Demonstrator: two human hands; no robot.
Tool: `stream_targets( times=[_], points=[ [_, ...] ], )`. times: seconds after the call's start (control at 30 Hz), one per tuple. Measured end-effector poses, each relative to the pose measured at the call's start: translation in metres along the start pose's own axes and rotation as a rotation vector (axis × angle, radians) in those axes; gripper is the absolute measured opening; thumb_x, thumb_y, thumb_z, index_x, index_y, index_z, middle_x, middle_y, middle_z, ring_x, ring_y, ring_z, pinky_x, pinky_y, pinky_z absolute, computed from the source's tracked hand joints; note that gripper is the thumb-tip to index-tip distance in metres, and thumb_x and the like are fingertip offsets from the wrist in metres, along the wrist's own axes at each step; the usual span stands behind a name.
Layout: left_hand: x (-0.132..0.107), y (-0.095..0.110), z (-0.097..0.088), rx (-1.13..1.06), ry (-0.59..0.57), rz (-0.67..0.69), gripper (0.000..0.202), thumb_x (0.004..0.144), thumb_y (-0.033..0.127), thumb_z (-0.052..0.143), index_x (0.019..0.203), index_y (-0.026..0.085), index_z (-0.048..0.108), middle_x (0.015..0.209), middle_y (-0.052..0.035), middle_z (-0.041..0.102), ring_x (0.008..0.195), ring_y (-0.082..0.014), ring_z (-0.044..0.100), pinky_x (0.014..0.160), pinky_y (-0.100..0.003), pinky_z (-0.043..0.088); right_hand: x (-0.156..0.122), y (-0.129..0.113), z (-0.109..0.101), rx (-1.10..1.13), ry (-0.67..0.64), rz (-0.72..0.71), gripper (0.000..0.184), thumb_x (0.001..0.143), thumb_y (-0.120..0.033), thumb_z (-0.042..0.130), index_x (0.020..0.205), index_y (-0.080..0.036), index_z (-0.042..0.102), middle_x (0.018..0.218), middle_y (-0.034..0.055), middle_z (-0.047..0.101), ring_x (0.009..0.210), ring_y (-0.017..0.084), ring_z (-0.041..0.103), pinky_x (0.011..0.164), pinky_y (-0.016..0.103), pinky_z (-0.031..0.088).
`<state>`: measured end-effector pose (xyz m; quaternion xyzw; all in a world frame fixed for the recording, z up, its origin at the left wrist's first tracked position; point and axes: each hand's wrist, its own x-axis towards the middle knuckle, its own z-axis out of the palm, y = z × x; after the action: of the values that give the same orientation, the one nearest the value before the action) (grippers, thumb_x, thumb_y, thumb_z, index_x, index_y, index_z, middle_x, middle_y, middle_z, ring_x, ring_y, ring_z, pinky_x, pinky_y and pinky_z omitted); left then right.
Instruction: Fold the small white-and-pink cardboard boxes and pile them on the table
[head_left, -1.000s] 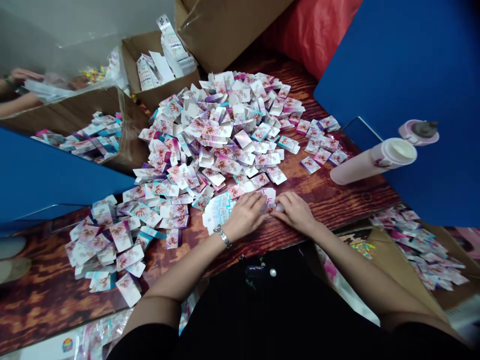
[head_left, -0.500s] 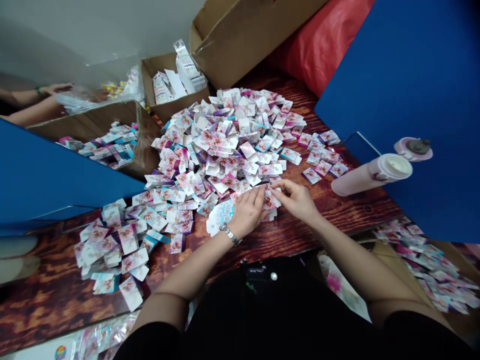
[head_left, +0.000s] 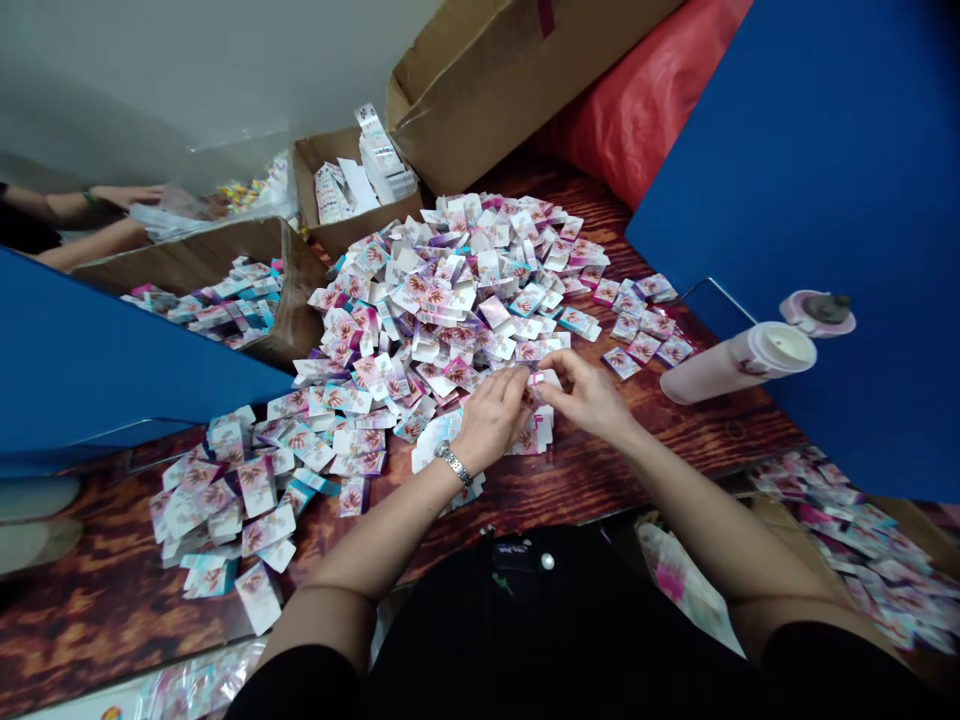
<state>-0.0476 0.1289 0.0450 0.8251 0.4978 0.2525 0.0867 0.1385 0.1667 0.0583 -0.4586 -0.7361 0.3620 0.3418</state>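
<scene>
A small white-and-pink printed carton [head_left: 543, 380] with a white flap is between my hands. My right hand [head_left: 592, 398] pinches its right end between thumb and fingers. From the left, my left hand [head_left: 489, 418], with a metal watch at the wrist, has its fingers pressed together against the carton and hides part of it. Below the hands lie more flat-looking cartons [head_left: 534, 436], partly covered by my left hand. Just beyond is a large heap of similar cartons [head_left: 442, 290], many with flaps sticking up.
A pink bottle [head_left: 705, 368] with its lid open stands at the right, near several closed cartons [head_left: 645, 320]. Blue panels [head_left: 795, 180] flank the table [head_left: 600, 470]. Cardboard boxes [head_left: 300, 290] stand behind. Another person's hands [head_left: 127, 198] are at the far left.
The carton's right end and white flap now show between my hands. My right fingers are more curled around it. The whole view has shifted slightly.
</scene>
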Motion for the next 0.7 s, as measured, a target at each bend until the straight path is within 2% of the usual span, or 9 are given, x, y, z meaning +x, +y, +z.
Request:
stream_targets(
  times=[0.07,0.13,0.2,0.27,0.33,0.4,0.5,0.57,0.7],
  points=[
    [0.001,-0.002,0.000,-0.091,0.061,-0.076,0.046,0.090,0.028,0.055,0.133,0.015,0.043,0.120,-0.0141,0.063,0.110,-0.0240,0.061,0.093,-0.037,0.051,-0.005,-0.002,0.002,-0.015,0.152,-0.098,0.031,0.086,-0.032,0.062,0.114,-0.021,0.055,0.095,0.0034,0.063,0.075,0.016,0.062,0.068,0.029,0.052],
    [0.001,-0.003,-0.001,-0.158,0.113,-0.136,0.050,0.090,0.031,0.057,0.134,0.016,0.040,0.117,-0.0120,0.064,0.100,-0.0212,0.065,0.086,-0.032,0.053,-0.011,-0.005,0.005,-0.117,0.267,-0.238,0.028,0.087,-0.030,0.062,0.114,-0.021,0.058,0.109,0.0088,0.062,0.095,0.020,0.063,0.083,0.035,0.053],
    [0.001,-0.001,-0.003,-0.200,0.144,-0.137,0.055,0.090,0.034,0.058,0.138,0.017,0.036,0.124,-0.0121,0.060,0.101,-0.0198,0.065,0.085,-0.030,0.053,-0.015,-0.006,0.008,-0.218,0.288,-0.354,0.021,0.089,-0.027,0.061,0.109,-0.020,0.064,0.119,0.0123,0.059,0.110,0.024,0.059,0.094,0.040,0.050],
    [0.000,0.000,-0.005,-0.227,0.150,-0.101,0.056,0.090,0.033,0.057,0.139,0.018,0.033,0.130,-0.0123,0.056,0.106,-0.0194,0.063,0.088,-0.030,0.052,-0.018,-0.007,0.012,-0.214,0.245,-0.398,0.020,0.091,-0.025,0.057,0.108,-0.020,0.066,0.127,0.0135,0.056,0.117,0.025,0.056,0.098,0.041,0.049],
    [-0.001,0.001,-0.006,-0.231,0.133,-0.072,0.050,0.091,0.031,0.056,0.136,0.019,0.037,0.128,-0.0116,0.058,0.108,-0.0199,0.062,0.090,-0.031,0.051,-0.019,-0.008,0.014,-0.124,0.161,-0.364,0.019,0.093,-0.026,0.055,0.107,-0.021,0.067,0.128,0.0124,0.055,0.118,0.024,0.055,0.098,0.040,0.048],
    [-0.002,0.000,-0.007,-0.209,0.093,-0.057,0.041,0.091,0.029,0.055,0.129,0.019,0.043,0.120,-0.0106,0.061,0.107,-0.0206,0.062,0.090,-0.032,0.051,-0.018,-0.008,0.016,0.039,0.109,-0.246,0.021,0.093,-0.031,0.055,0.109,-0.021,0.066,0.123,0.0104,0.058,0.114,0.023,0.058,0.095,0.038,0.050],
    [-0.004,-0.002,-0.008,-0.154,0.040,-0.029,0.035,0.092,0.028,0.053,0.124,0.019,0.046,0.116,-0.0102,0.063,0.107,-0.0216,0.062,0.089,-0.034,0.052,-0.012,-0.010,0.017,0.317,0.133,-0.001,0.030,0.094,-0.041,0.054,0.115,-0.022,0.061,0.104,0.0065,0.065,0.088,0.018,0.065,0.078,0.033,0.055],
    [-0.004,-0.003,-0.009,-0.121,0.037,-0.017,0.039,0.092,0.027,0.052,0.129,0.020,0.043,0.120,-0.0110,0.062,0.110,-0.0221,0.061,0.089,-0.034,0.052,-0.006,-0.012,0.017,0.430,0.116,0.095,0.030,0.090,-0.044,0.058,0.107,-0.020,0.063,0.091,0.0040,0.067,0.077,0.016,0.064,0.071,0.030,0.055],
    [-0.004,-0.004,-0.008,-0.066,0.046,-0.071,0.059,0.089,0.029,0.055,0.141,0.016,0.029,0.125,-0.0147,0.060,0.105,-0.0237,0.064,0.085,-0.035,0.054,0.004,-0.016,0.015,0.470,0.044,0.127,0.026,0.081,-0.040,0.070,0.094,-0.018,0.067,0.086,0.0034,0.069,0.076,0.016,0.064,0.071,0.029,0.052]
  ],
)
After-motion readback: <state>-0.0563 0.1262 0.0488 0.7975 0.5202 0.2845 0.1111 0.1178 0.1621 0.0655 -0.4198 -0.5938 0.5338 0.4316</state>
